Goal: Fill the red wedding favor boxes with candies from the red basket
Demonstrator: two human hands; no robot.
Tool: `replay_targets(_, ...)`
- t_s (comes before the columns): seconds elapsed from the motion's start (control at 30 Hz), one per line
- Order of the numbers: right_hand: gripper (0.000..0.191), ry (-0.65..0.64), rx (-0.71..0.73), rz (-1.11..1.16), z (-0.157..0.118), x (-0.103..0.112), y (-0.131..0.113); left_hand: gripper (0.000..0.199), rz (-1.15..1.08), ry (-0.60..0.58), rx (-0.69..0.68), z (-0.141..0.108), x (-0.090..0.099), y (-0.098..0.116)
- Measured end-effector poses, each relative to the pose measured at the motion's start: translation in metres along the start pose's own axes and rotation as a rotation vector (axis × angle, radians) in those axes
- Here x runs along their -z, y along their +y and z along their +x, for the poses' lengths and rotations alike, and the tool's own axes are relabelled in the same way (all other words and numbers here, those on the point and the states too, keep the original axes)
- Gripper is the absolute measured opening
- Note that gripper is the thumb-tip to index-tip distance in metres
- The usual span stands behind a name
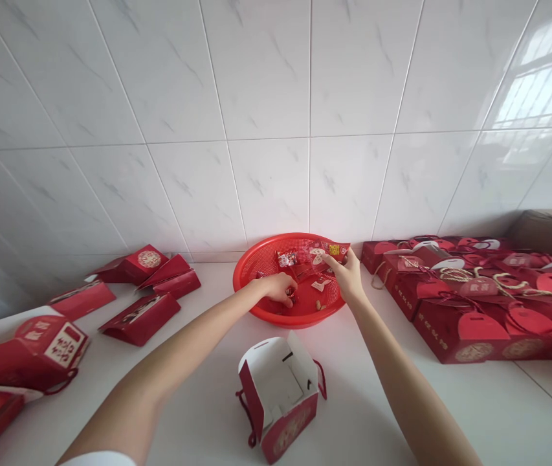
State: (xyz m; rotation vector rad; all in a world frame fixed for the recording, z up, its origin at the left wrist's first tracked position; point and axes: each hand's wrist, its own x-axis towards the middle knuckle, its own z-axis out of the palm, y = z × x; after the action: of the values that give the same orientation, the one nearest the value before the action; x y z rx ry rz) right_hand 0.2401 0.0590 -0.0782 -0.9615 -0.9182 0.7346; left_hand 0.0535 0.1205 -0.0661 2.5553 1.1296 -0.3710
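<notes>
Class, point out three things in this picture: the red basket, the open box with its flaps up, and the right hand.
red basket (299, 318): head view, near side of the rim
open box (293, 430): head view, front panel
right hand (348, 277): head view, back of the hand

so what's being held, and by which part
The right hand holds a red packet by its lower right edge; whether the left hand, down in the red basket, grips anything cannot be told.

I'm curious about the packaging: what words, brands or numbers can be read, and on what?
"喜", it seems, on the large left gift box; its other characters are blurred.
Too blurred to read: gold lettering on the right-side gift boxes, yellow print on the right hand's packet.
</notes>
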Motion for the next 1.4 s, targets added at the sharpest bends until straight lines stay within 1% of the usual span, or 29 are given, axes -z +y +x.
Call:
replay_targets(0.17,0.038,0.005,-0.001,-0.003,-0.001,-0.001,-0.001,0.019,-0.041,0.052,-0.023,-0.003,0.002,0.003)
replay_targets(0.4,0.039,-0.004,-0.005,0.005,-0.003,-0.002,-0.003,0.026,-0.063,0.017,0.012,0.0,0.001,0.001)
replay_targets(0.53,0.038,-0.003,0.0,0.004,-0.002,-0.001,-0.003,0.033,-0.05,0.023,0.054,0.0,-0.001,-0.001)
replay_targets(0.63,0.037,-0.002,0.006,-0.004,-0.001,-0.001,-0.002,0.034,-0.036,0.034,0.064,0.0,-0.001,-0.002)
replay_targets(0.8,0.037,-0.016,0.004,0.002,-0.001,-0.001,-0.002,0.025,-0.023,0.089,0.058,0.002,-0.003,-0.004)
replay_targets(0.87,0.037,-0.014,0.001,0.001,-0.001,-0.001,-0.001,0.025,-0.013,0.112,0.06,0.004,-0.004,-0.006)
replay_targets(1.1,0.038,-0.017,0.011,0.0,-0.001,-0.001,0.0,0.044,0.009,0.203,0.067,0.011,-0.008,-0.017)
replay_targets(1.3,0.036,-0.021,0.008,-0.011,-0.001,-0.001,-0.003,0.055,-0.015,0.258,0.02,0.013,-0.009,-0.02)
replay_targets(1.33,0.036,-0.02,0.008,-0.01,-0.002,-0.001,-0.003,0.053,-0.018,0.269,0.012,0.013,-0.008,-0.02)
replay_targets(1.4,0.036,-0.019,0.007,-0.014,-0.002,-0.001,-0.003,0.043,-0.019,0.28,0.001,0.011,-0.007,-0.018)
